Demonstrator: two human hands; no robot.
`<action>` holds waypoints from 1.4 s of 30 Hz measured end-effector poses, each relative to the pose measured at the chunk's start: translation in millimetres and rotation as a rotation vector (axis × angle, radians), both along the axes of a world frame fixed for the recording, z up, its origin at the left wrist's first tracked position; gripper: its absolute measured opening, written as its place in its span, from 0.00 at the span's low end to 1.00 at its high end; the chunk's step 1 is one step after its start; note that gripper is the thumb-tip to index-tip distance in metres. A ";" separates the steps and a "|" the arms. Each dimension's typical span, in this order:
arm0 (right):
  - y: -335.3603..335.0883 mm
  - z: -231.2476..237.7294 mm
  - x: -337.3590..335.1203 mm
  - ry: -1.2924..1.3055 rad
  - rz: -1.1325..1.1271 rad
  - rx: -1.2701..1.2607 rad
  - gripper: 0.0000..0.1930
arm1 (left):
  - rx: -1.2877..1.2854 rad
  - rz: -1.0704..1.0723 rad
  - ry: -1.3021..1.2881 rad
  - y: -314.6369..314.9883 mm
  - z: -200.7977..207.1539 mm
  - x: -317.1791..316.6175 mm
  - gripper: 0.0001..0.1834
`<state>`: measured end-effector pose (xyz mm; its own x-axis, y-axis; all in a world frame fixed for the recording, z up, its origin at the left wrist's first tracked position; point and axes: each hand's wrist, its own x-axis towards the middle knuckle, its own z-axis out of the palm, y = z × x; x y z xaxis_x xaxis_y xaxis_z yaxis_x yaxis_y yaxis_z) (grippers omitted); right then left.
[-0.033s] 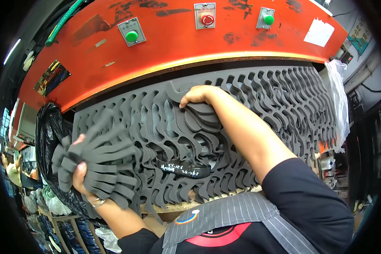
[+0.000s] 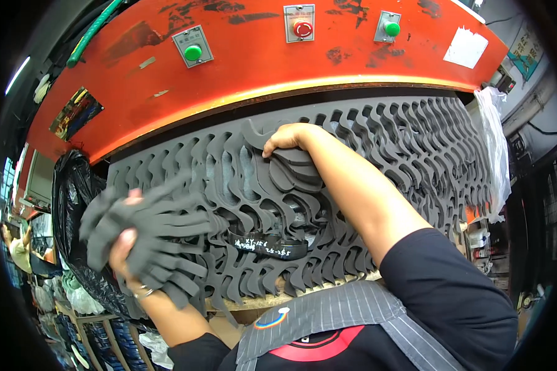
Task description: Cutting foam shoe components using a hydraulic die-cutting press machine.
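Note:
My left hand point(image 2: 124, 247) is closed around the middle of a thick bundle of dark grey foam strips point(image 2: 167, 230). Their ends fan out on both sides of the grip, above the left part of the cut foam sheet point(image 2: 232, 297). Farther in, my right hand point(image 2: 286, 140) curls its fingers over the far end of a small stack of sole-shaped foam pieces point(image 2: 296, 172) resting on the sheet; its fingertips are partly hidden. Just nearer to me, a black cutting die point(image 2: 269, 245) with white handwriting lies among the curved cut-outs.
An orange-red machine beam point(image 2: 247, 59) spans the far side, bearing two green buttons point(image 2: 192, 53) and a red one point(image 2: 302, 28). A black plastic bag point(image 2: 74, 204) hangs at the left, clear plastic sheeting point(image 2: 495, 148) at the right. People are in the left background.
The bundle in my left hand has bent and swung, its right-hand strip ends reaching slightly farther right. My right hand stays in place on the stack.

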<state>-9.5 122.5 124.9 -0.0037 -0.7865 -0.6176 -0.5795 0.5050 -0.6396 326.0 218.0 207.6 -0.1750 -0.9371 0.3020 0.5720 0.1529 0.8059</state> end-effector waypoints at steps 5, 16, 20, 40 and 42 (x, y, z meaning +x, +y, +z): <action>-0.1 -25.7 -9.8 -0.005 -0.037 -0.032 0.23 | 0.087 -0.208 -0.703 -70.6 -62.7 -87.2 0.15; 81.9 -76.5 -68.0 -0.964 -0.747 -1.000 0.20 | -0.097 0.009 -1.496 -146.2 -115.6 -240.4 0.31; 158.3 -21.2 -180.4 -1.015 -1.158 -1.084 0.18 | -0.109 -0.198 -1.533 -193.3 -143.8 -244.7 0.33; 515.1 -89.5 -836.3 0.746 -0.973 -1.077 0.16 | -0.762 0.456 -1.632 114.1 15.1 -535.5 0.24; 484.2 -138.6 -855.6 0.425 -0.984 -0.685 0.27 | -0.684 0.140 -1.260 163.0 62.5 -618.9 0.29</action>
